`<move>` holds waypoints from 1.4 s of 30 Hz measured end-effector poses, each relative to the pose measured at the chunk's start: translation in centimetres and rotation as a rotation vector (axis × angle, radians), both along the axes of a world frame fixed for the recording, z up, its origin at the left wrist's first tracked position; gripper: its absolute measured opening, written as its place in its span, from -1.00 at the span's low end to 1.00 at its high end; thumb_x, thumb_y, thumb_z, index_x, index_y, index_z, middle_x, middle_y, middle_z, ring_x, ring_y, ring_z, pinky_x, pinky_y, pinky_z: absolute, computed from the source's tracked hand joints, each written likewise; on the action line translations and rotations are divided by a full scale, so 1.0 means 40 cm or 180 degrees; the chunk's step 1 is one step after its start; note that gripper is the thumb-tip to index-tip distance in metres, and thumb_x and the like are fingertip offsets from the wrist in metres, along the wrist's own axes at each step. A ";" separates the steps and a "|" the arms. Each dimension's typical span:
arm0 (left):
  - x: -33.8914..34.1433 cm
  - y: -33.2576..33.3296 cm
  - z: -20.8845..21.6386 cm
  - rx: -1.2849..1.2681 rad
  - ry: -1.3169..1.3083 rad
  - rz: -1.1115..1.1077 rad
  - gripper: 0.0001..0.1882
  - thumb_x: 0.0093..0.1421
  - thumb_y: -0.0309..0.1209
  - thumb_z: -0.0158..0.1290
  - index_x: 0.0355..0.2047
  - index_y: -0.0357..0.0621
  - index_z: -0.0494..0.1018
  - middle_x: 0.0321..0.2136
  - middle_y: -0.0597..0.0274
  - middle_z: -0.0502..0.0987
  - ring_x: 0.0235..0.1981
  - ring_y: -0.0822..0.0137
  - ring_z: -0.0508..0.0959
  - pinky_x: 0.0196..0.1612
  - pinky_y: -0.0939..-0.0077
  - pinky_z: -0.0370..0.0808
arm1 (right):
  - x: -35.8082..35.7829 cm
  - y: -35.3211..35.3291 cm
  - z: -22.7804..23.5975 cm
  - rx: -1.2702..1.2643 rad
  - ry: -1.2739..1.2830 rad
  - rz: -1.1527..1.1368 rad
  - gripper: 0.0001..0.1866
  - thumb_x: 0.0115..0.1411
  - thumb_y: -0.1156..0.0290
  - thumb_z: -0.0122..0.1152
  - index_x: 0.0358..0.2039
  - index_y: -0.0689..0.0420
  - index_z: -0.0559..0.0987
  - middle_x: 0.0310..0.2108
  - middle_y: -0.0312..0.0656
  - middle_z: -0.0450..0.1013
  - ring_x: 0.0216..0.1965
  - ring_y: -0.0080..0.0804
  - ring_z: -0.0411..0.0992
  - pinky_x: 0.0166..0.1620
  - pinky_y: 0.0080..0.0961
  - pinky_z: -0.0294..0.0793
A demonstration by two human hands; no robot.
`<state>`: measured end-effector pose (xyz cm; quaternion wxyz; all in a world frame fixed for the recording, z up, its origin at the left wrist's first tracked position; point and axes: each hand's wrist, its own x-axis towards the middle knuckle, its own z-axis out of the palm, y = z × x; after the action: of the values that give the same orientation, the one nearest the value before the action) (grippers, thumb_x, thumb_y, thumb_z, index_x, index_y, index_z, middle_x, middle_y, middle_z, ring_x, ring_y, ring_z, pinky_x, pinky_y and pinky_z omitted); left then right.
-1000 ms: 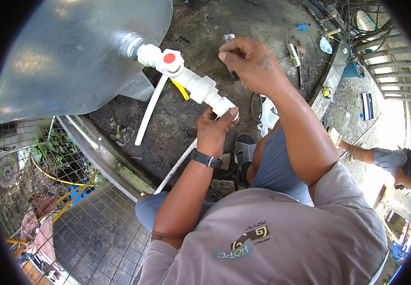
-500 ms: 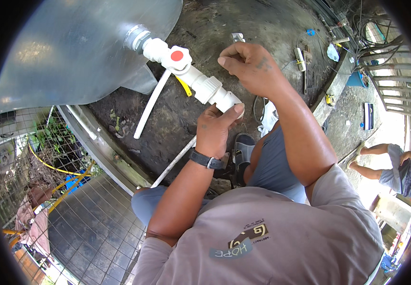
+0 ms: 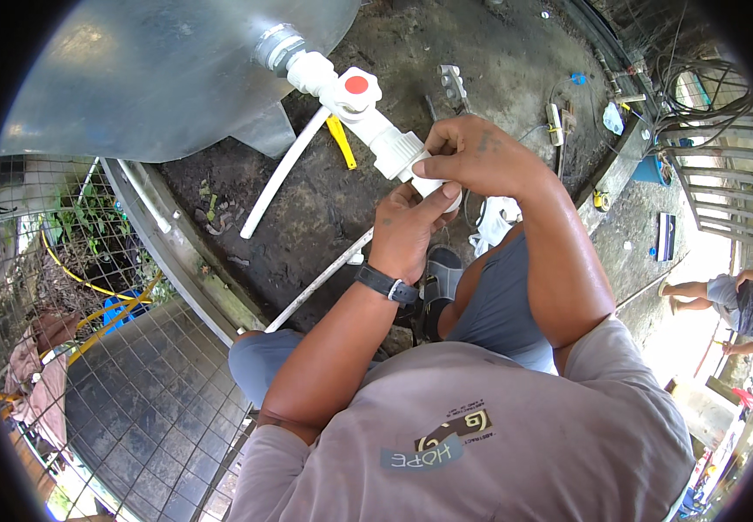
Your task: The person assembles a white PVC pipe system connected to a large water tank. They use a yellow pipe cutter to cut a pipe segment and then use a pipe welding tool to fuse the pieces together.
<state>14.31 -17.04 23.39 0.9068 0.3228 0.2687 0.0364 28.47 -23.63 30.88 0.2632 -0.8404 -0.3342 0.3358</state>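
Between both hands (image 3: 446, 187), white fitting (image 3: 394, 150)

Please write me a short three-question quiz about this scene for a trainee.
1. True or false: both hands grip the free end of the white pipe fitting.
2. What colour is the round cap on the valve? A) blue B) red C) green
3. What does the person wear on the left wrist?

Key:
1. True: the left hand and the right hand close on its end.
2. B.
3. A dark wristwatch.
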 end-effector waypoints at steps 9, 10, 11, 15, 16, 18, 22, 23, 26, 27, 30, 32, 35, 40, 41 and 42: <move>-0.013 0.024 -0.011 0.0654 0.0034 -0.0440 -0.62 0.14 -0.34 0.22 -0.10 -0.30 0.43 -0.24 0.22 0.55 -0.25 0.45 0.53 -0.19 0.52 0.47 | 0.002 0.048 -0.060 -0.0060 -0.0555 -0.0596 -0.33 0.02 -0.10 0.36 -0.16 0.33 0.54 -0.35 0.02 0.55 -0.33 -0.27 0.53 -0.28 -0.37 0.48; -0.022 0.034 -0.009 0.1010 0.0094 -0.0614 -0.62 0.12 -0.36 0.22 -0.12 -0.31 0.44 -0.26 0.21 0.55 -0.27 0.45 0.52 -0.20 0.52 0.46 | -0.005 0.050 -0.070 -0.0069 -0.0425 -0.0397 -0.27 0.00 -0.12 0.36 -0.11 0.34 0.51 -0.32 0.05 0.55 -0.29 -0.22 0.54 -0.24 -0.35 0.49; -0.041 0.039 -0.022 0.1261 0.0158 -0.0723 -0.59 0.07 -0.34 0.24 -0.14 -0.35 0.45 -0.29 0.17 0.56 -0.29 0.41 0.54 -0.21 0.50 0.46 | -0.020 0.050 -0.075 -0.0080 -0.0296 -0.0196 -0.21 -0.02 -0.14 0.37 -0.07 0.36 0.48 -0.29 0.09 0.55 -0.25 -0.17 0.55 -0.20 -0.33 0.51; -0.138 0.061 -0.057 0.1911 0.0612 -0.1151 -0.50 -0.04 -0.27 0.27 -0.18 -0.43 0.48 -0.35 0.05 0.58 -0.34 0.30 0.56 -0.21 0.44 0.48 | -0.122 0.093 -0.064 -0.0566 -0.0967 -0.0344 -0.11 -0.10 -0.15 0.42 -0.06 0.44 0.38 -0.30 0.25 0.53 -0.23 0.06 0.57 -0.16 -0.24 0.55; -0.158 0.067 -0.057 0.1975 0.0779 -0.1291 -0.48 -0.05 -0.26 0.26 -0.17 -0.43 0.48 -0.35 0.03 0.58 -0.35 0.29 0.56 -0.20 0.41 0.48 | -0.131 0.098 -0.062 -0.0699 -0.1185 -0.0464 -0.10 -0.11 -0.14 0.42 -0.06 0.44 0.37 -0.29 0.26 0.53 -0.24 0.09 0.57 -0.17 -0.24 0.56; -0.179 0.072 -0.087 0.1912 0.0685 -0.1188 -0.48 -0.03 -0.28 0.25 -0.13 -0.42 0.47 -0.34 0.07 0.58 -0.33 0.33 0.55 -0.21 0.44 0.47 | -0.113 0.100 -0.079 -0.0553 -0.1089 -0.0518 -0.17 -0.14 -0.07 0.43 -0.10 0.44 0.42 -0.33 0.22 0.54 -0.27 0.07 0.58 -0.18 -0.25 0.57; -0.189 0.084 -0.116 0.1459 0.0543 -0.0908 -0.49 0.01 -0.32 0.23 -0.08 -0.38 0.44 -0.30 0.11 0.57 -0.30 0.36 0.54 -0.20 0.44 0.47 | -0.103 0.099 -0.089 -0.0325 -0.0798 -0.0558 -0.22 -0.15 -0.01 0.44 -0.11 0.43 0.47 -0.36 0.17 0.55 -0.28 -0.02 0.59 -0.19 -0.28 0.54; -0.187 0.086 -0.125 0.1319 0.0471 -0.0829 -0.49 0.02 -0.33 0.22 -0.06 -0.38 0.43 -0.29 0.13 0.56 -0.30 0.37 0.54 -0.20 0.44 0.47 | -0.102 0.098 -0.092 -0.0282 -0.0742 -0.0563 -0.23 -0.15 0.00 0.43 -0.12 0.43 0.48 -0.37 0.17 0.55 -0.29 -0.05 0.59 -0.19 -0.29 0.54; -0.177 0.094 -0.129 0.0979 0.0247 -0.0323 -0.53 0.04 -0.37 0.19 -0.06 -0.35 0.40 -0.24 0.15 0.54 -0.30 0.34 0.54 -0.19 0.42 0.50 | -0.090 0.096 -0.087 -0.0173 -0.0501 -0.0540 -0.24 -0.15 0.01 0.44 -0.13 0.43 0.49 -0.34 0.17 0.55 -0.26 -0.08 0.59 -0.17 -0.31 0.53; -0.169 0.103 -0.121 0.0615 0.0143 -0.0132 -0.53 0.06 -0.36 0.19 -0.05 -0.35 0.39 -0.23 0.15 0.53 -0.31 0.35 0.54 -0.20 0.42 0.52 | -0.089 0.092 -0.089 -0.0161 -0.0466 -0.0570 -0.22 -0.15 0.00 0.44 -0.10 0.44 0.47 -0.33 0.19 0.54 -0.25 -0.08 0.58 -0.16 -0.30 0.52; -0.127 0.159 -0.077 0.0048 0.0082 0.0213 -0.55 0.11 -0.33 0.19 -0.05 -0.30 0.38 -0.20 0.17 0.51 -0.31 0.35 0.55 -0.21 0.38 0.57 | -0.095 0.087 -0.088 -0.0070 -0.0519 -0.0657 -0.17 -0.14 -0.01 0.45 -0.07 0.45 0.42 -0.33 0.22 0.53 -0.23 -0.04 0.58 -0.16 -0.29 0.53; -0.082 0.206 -0.068 0.0367 0.0363 0.0151 -0.59 0.17 -0.31 0.17 -0.04 -0.23 0.38 -0.19 0.20 0.50 -0.26 0.34 0.55 -0.18 0.31 0.60 | -0.117 0.084 -0.085 0.0059 -0.0774 -0.0698 -0.18 -0.14 -0.02 0.45 -0.11 0.46 0.39 -0.37 0.21 0.53 -0.27 0.06 0.58 -0.19 -0.26 0.57; -0.026 0.256 -0.062 0.1043 0.0314 -0.0332 -0.63 0.14 -0.22 0.23 -0.18 -0.24 0.48 -0.37 0.24 0.55 -0.42 0.42 0.54 -0.38 0.47 0.52 | -0.147 0.079 -0.100 -0.0225 -0.1784 -0.0389 -0.21 -0.11 -0.04 0.45 -0.13 0.40 0.36 -0.34 0.17 0.53 -0.25 0.07 0.57 -0.20 -0.23 0.57; -0.007 0.293 -0.070 0.0811 0.0142 -0.0612 -0.61 0.08 -0.19 0.28 -0.25 -0.28 0.55 -0.39 0.21 0.59 -0.45 0.47 0.52 -0.40 0.55 0.43 | -0.144 0.110 -0.067 -0.0769 -0.1333 -0.0506 -0.20 -0.10 -0.06 0.44 -0.11 0.38 0.37 -0.34 0.21 0.53 -0.24 0.10 0.56 -0.17 -0.15 0.55; 0.003 0.300 -0.067 0.1297 0.0073 -0.0411 -0.55 0.07 -0.19 0.30 -0.22 -0.34 0.53 -0.37 0.18 0.60 -0.41 0.43 0.55 -0.35 0.52 0.45 | -0.143 0.113 -0.061 -0.0852 -0.1359 -0.0505 -0.21 -0.10 -0.07 0.44 -0.13 0.37 0.38 -0.34 0.20 0.53 -0.25 0.09 0.56 -0.18 -0.14 0.56; 0.013 0.310 -0.047 0.1814 0.0195 -0.0372 -0.53 0.05 -0.17 0.30 -0.21 -0.35 0.53 -0.36 0.16 0.60 -0.40 0.41 0.55 -0.33 0.50 0.46 | -0.141 0.113 -0.057 -0.0868 -0.1332 -0.0504 -0.23 -0.10 -0.06 0.44 -0.13 0.36 0.38 -0.35 0.19 0.53 -0.26 0.10 0.56 -0.19 -0.14 0.56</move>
<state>14.84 -4.66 21.52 0.7716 0.5804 0.2559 0.0483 22.84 -19.12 28.61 0.0981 -0.9428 -0.2661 0.1749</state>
